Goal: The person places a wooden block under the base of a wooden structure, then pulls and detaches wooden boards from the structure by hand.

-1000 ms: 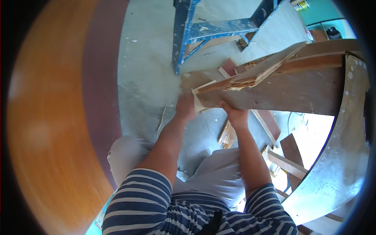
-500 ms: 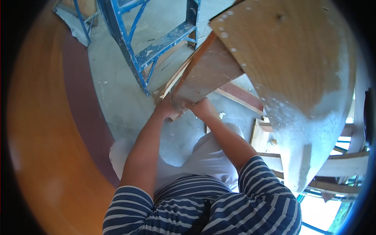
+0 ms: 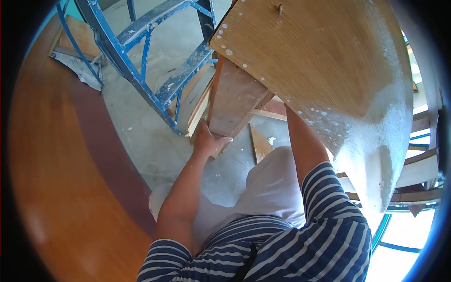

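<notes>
My left hand (image 3: 210,141) grips the near end of a brown wooden box-like piece (image 3: 237,96), thumb on its top face and fingers hidden at its left side. Splintered pale wood (image 3: 201,109) runs along that side. A large wooden panel (image 3: 310,51) with white paint spots lies over the far right of the piece. My right forearm reaches up under this panel's edge, and the right hand is hidden behind it.
A blue paint-spotted stepladder (image 3: 120,58) stands at the upper left. An orange-brown surface with a maroon border (image 3: 101,127) curves along the left. A wood offcut (image 3: 259,143) lies on the grey floor. Wooden framing (image 3: 418,171) is at the right.
My right hand has left the near end of the piece and gone behind the panel. My left hand stays on the end. The view has shifted, bringing more of the ladder and panel into sight.
</notes>
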A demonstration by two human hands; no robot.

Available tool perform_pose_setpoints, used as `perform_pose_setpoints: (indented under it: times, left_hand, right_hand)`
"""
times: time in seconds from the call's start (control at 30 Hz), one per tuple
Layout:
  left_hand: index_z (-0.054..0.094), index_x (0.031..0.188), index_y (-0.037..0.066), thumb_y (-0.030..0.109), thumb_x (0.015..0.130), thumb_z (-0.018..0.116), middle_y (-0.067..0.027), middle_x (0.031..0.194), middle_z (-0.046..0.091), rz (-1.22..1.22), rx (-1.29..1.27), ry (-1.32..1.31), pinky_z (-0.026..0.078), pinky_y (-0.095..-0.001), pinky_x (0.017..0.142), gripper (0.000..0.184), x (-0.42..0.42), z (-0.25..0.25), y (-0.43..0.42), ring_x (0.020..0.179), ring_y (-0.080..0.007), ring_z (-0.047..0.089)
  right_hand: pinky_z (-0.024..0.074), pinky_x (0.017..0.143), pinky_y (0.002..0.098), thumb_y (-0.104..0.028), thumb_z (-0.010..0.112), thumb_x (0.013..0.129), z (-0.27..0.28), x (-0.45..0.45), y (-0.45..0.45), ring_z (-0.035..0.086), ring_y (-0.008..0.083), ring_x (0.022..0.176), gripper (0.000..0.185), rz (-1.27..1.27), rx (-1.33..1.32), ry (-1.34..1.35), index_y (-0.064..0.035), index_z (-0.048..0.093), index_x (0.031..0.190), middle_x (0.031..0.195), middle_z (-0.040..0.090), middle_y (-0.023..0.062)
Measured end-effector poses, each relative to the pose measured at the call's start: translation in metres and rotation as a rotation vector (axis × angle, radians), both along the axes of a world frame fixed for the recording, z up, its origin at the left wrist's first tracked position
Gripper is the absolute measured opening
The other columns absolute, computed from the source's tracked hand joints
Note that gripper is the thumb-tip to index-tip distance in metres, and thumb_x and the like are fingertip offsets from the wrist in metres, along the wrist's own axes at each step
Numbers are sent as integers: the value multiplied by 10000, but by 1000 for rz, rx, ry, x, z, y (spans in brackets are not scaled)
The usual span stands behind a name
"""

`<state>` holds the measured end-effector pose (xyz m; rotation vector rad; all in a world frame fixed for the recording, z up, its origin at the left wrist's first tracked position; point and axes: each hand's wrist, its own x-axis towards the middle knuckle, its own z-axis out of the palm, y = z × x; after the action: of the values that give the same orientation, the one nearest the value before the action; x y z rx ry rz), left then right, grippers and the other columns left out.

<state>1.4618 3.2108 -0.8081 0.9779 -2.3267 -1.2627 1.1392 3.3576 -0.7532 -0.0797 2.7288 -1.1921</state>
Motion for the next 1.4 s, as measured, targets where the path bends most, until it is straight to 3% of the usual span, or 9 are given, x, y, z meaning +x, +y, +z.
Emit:
perform_pose_setpoints:
  times: [0.07,0.57,0.73,0.83,1.0,1.07,1.23,1.27,1.4]
  left_hand:
    - [365,1276,-60,395,522,892,-249,1260,477,-16,-7,-37,415,-403,996,1027,-1,6,-1,1198,-365,480]
    - [415,1213,-29,294,547,865,-229,1178,527,42,8,-12,454,-420,937,867,-7,16,8,1111,-368,539]
    - [385,1232,-45,252,560,865,-241,1181,527,28,3,40,454,-413,934,878,-9,4,12,1102,-367,545]
    - [364,1251,-50,255,566,871,-243,1189,525,-25,-8,18,450,-407,940,906,-8,24,10,1103,-368,545]
    - [474,1119,-50,296,550,884,-228,1083,578,-15,-61,50,483,-424,863,782,0,23,9,1007,-376,590]
    - [483,1106,-49,315,547,891,-229,1077,585,-20,-67,41,483,-428,860,782,3,24,7,1009,-374,592]
    - [461,1137,-44,340,534,902,-229,1103,579,-78,-102,41,474,-436,875,839,4,14,-4,1031,-381,583]
    - [453,1149,-43,343,531,903,-229,1107,578,-95,-111,29,473,-437,878,857,3,11,-6,1034,-384,581]
    - [444,1168,-33,348,530,903,-225,1136,576,-105,-133,26,474,-437,882,873,2,3,-10,1042,-390,580]
  right_hand:
    - [458,923,404,-273,766,710,-3,-9,0,580,316,1099,637,-17,-3,-13,-34,544,1257,1180,620,179]
    - [460,916,409,-336,760,724,-2,-16,3,587,321,1087,648,11,26,47,-21,545,1247,1164,623,182]
    - [461,914,410,-356,759,729,5,16,5,589,323,1083,653,142,86,93,-16,546,1244,1158,624,183]
    - [462,913,411,-369,758,731,18,51,21,591,324,1080,657,307,161,103,-14,546,1243,1155,625,184]
    - [476,884,416,-453,730,741,36,91,134,602,334,1056,625,551,806,211,-10,599,1162,1121,637,185]
    - [495,840,430,-492,736,718,50,98,174,622,340,1014,588,490,1103,41,-16,655,1053,1067,657,188]
    - [509,820,395,-490,736,716,80,126,206,640,309,1009,529,591,1670,-566,-62,692,1023,1055,675,141]
    - [516,796,367,-379,744,732,85,137,207,653,288,988,390,627,1699,-538,-89,713,991,1022,692,103]
    - [530,737,340,-145,696,747,54,153,224,674,247,940,205,628,1632,-371,-111,733,945,984,707,72]
